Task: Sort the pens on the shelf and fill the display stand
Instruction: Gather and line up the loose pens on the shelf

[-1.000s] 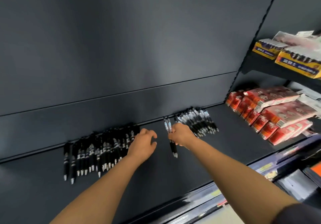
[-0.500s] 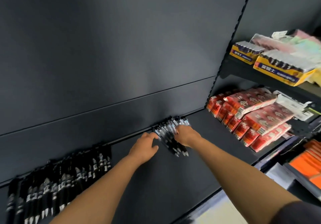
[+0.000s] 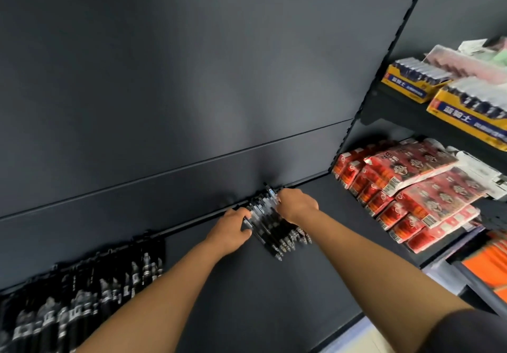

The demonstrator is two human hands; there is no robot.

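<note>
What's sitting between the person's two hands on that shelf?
In the head view, a bunch of black pens lies between the left hand and the right hand.

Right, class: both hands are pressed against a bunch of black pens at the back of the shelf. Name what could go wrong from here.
1. The left hand and right hand only flank the pen bunch; the tips fan out unheld, so some pens could roll loose.
2. The red packets lie just to the right; a sweep that way might knock them.
3. The sorted pen row sits left; strays could mix in.
</note>
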